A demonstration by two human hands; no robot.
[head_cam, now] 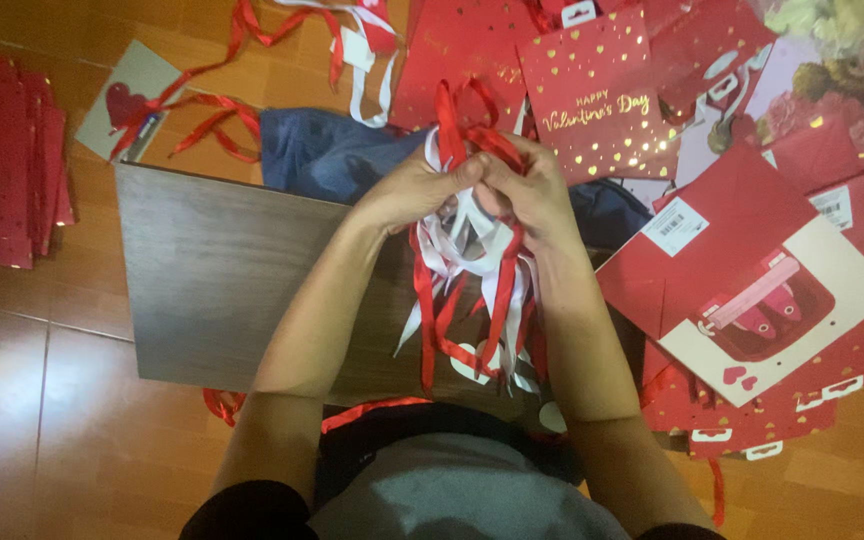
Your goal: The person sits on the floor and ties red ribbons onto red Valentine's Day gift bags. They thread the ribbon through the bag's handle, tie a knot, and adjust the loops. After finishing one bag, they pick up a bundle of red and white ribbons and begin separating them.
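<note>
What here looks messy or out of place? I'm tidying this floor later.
Both the left hand and right hand grip a tangled bunch of ribbons, red and white mixed. Loose red ribbons trail across the floor, and the red bags overlap unevenly.

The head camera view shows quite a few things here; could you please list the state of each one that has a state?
Left hand: closed on the ribbon bundle.
Right hand: closed on the same bundle.
Ribbon bundle: red and white, tangled, hanging from the hands.
Gift bags: red, flattened, overlapping in a loose heap.
Stack of bags: flat, piled at far left.
Wooden board: lying flat.
</note>
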